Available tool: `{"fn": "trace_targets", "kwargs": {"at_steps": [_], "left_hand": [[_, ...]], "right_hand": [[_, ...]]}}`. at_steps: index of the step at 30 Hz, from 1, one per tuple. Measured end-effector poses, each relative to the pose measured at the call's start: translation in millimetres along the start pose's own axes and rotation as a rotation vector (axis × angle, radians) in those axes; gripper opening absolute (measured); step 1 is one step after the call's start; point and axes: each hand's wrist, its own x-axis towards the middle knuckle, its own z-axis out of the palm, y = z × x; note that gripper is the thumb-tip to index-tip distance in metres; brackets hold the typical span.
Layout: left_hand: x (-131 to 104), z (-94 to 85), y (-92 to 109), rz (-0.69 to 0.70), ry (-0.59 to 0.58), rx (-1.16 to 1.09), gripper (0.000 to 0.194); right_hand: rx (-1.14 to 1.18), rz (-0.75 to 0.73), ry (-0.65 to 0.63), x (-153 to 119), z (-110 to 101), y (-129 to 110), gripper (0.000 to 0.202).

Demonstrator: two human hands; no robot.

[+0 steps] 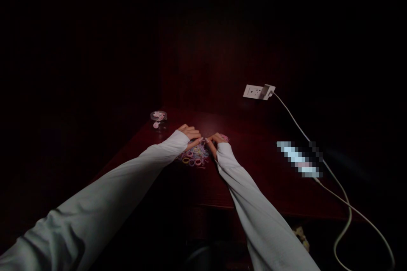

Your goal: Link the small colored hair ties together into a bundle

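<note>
My left hand (191,134) and my right hand (215,140) come together over the table, thumbs and fingertips almost touching. Both are closed in a pinch. Anything between the fingertips is too small and dark to make out. Below and between them lies a loose pile of small coloured hair ties (193,156), in pink, purple, yellow and pale tones. A smaller heap of pink hair ties (224,137) shows just beyond my right hand, partly hidden by it.
On the dark red table (251,173), a clear jar (158,116) with pink-and-white contents stands at the back left. A blurred-out bright device (299,159) lies to the right, its white cable (295,123) running to a charger (267,91) in a wall socket (253,91). The table's front edge is close.
</note>
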Motion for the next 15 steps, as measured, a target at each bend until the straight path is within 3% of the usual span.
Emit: {"fn": "trace_targets", "kwargs": {"at_steps": [15], "left_hand": [[1,1.1,-3,-0.016,0.007,0.010,0.030]], "right_hand": [[-0.243,0.017,-0.040,-3,-5,-11,0.024]]}}
